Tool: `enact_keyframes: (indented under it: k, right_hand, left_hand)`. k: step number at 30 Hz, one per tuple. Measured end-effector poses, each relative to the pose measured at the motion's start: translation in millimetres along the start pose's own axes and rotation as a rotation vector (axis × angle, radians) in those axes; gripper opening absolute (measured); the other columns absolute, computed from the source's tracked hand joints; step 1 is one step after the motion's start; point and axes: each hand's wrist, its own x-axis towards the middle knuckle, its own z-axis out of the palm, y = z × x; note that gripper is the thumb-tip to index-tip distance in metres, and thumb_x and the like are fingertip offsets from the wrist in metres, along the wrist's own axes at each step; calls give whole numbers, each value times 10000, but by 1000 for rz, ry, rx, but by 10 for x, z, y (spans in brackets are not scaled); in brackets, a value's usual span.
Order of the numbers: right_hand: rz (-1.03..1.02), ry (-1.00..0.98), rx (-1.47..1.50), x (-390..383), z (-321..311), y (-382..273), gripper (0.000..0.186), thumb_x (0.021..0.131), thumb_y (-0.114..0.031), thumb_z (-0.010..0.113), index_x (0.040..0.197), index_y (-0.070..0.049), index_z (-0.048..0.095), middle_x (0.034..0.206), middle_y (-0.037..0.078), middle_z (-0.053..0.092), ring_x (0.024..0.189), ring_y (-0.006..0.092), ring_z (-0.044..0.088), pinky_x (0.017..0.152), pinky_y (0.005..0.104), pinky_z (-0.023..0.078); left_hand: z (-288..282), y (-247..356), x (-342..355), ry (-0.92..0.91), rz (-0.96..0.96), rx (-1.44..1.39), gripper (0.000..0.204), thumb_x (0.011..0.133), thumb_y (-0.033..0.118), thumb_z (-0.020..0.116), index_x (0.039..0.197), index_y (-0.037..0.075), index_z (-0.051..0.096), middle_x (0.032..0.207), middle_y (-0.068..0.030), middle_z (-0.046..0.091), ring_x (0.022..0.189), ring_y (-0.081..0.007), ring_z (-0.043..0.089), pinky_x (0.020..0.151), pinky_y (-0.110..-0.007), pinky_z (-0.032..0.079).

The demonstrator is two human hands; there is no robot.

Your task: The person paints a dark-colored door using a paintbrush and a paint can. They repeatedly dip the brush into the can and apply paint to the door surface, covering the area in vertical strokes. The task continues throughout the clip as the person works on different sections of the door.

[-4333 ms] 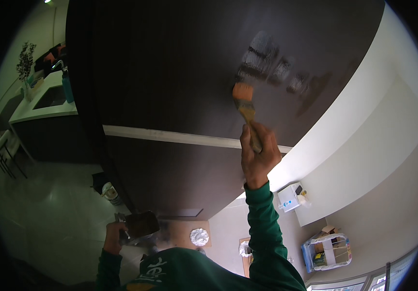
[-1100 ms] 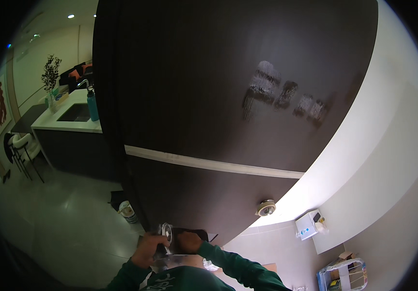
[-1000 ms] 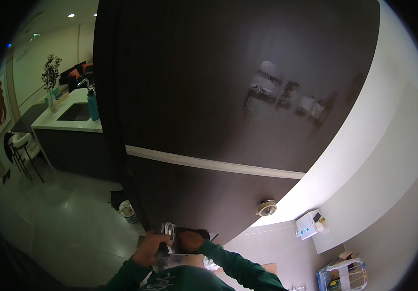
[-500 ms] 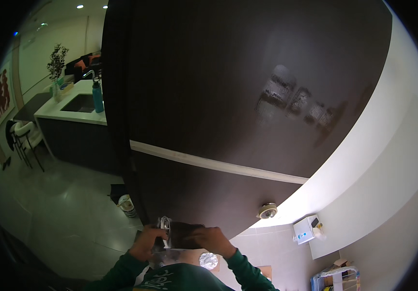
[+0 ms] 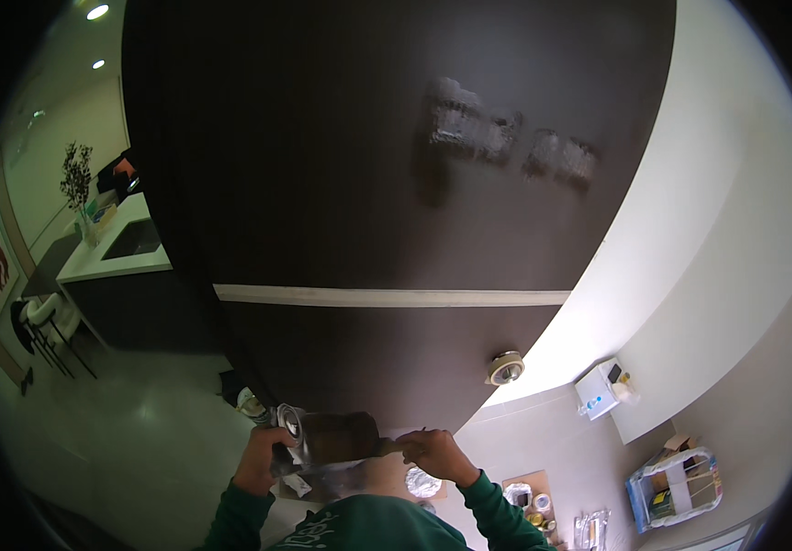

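My left hand (image 5: 261,459) is closed around one end of a dark brown cylinder (image 5: 336,437) with a pale, ringed round end. Clear, shiny plastic-like material hangs at its lower side. The cylinder lies level, low in front of my body. At its other end it tapers to a narrow piece, and my right hand (image 5: 439,457) pinches that with the fingers closed. What exactly the cylinder is cannot be made out. Ahead stands a large dark brown door panel (image 5: 359,367), crossed by a pale strip (image 5: 396,297). A round metal knob (image 5: 506,368) sticks out at its right edge.
Shiny, rough patches (image 5: 474,133) mark the upper panel. On the floor are a foil-covered round thing (image 5: 422,482), cardboard (image 5: 532,479) with tape rolls and tins, a white bucket (image 5: 251,404), a small white box (image 5: 600,390) and a blue-and-white bin (image 5: 673,489). A kitchen island (image 5: 139,264) stands left.
The view has turned, shifting the panel leftward. My right hand has moved right, off the cylinder's broad body to its narrow end. My left hand keeps its hold.
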Motion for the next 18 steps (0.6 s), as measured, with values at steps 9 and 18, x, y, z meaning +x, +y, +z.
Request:
enact_keyframes:
  k: [9, 18]
  right_hand:
    - [55, 5, 108, -149, -88, 183, 312, 768, -8, 622, 1068, -53, 697, 961, 196, 680, 907, 367, 641, 805, 399, 510]
    - [-70, 64, 94, -313, -331, 208, 336, 745, 101, 667, 1043, -47, 721, 897, 155, 714, 741, 262, 700, 715, 334, 563]
  left_hand:
    - [-79, -235, -14, -62, 560, 351, 113, 725, 52, 560, 822, 36, 616, 820, -68, 626, 739, -162, 620, 698, -289, 534]
    - [-493, -340, 165, -144, 102, 89, 305, 790, -108, 553, 1050, 44, 505, 1039, -111, 552, 895, -179, 592, 791, -315, 528]
